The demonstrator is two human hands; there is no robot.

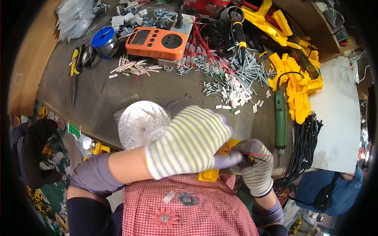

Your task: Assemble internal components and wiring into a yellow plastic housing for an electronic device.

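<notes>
Both my hands wear striped knit gloves and meet at the table's front edge, over my lap. My left hand (189, 141) is closed, fingers curled under, and covers the middle of a yellow plastic housing (208, 175); what its fingertips hold is hidden. My right hand (256, 167) is closed around the right side of this housing. A thin red wire (258, 155) and a dark wire stick out across the right glove. Just left of my left hand sits a round, plastic-wrapped disc (142, 124).
Behind lie an orange meter (156, 42), a solder spool (105, 44), pliers (75, 63), screws (252, 69) and white sleeves (239, 92). To the right are a green electric screwdriver (280, 122), yellow housings (299, 96), black cables (305, 143) and a soldering iron (239, 37).
</notes>
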